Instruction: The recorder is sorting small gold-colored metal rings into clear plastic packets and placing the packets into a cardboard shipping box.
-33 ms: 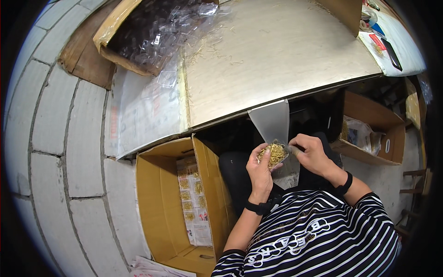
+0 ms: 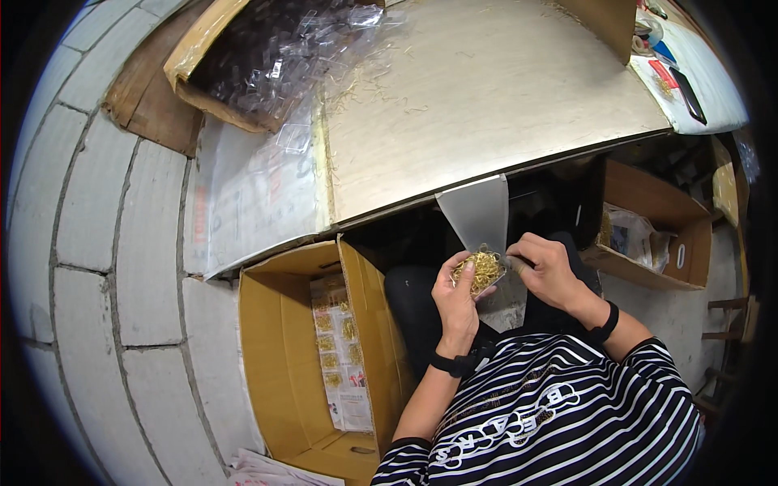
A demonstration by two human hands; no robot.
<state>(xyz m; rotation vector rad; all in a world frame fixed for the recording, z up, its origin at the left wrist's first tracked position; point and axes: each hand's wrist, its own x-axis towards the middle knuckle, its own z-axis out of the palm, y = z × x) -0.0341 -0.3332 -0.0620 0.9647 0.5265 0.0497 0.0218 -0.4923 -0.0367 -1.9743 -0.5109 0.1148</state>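
My left hand [image 2: 455, 304] is wrapped round a small clear plastic box [image 2: 498, 283] heaped with thin gold-coloured metal hooks [image 2: 480, 270]. Its thumb lies over the near side of the heap. Close by the box's right side is my right hand [image 2: 547, 271], its thumb and fingertips pinched together. Whatever is between those fingertips is too small or hidden to make out. Just beyond both hands, a grey tapered chute [image 2: 478, 212] slopes down from the table edge, its narrow end by the box.
Loose hooks lie on the pale tabletop [image 2: 486, 89]. At the far left, a carton [image 2: 182, 69] spills clear plastic boxes. An open carton [image 2: 279, 364] with filled boxes on newspaper stands left of my legs; another carton [image 2: 648, 194] holds plastic bags at the right.
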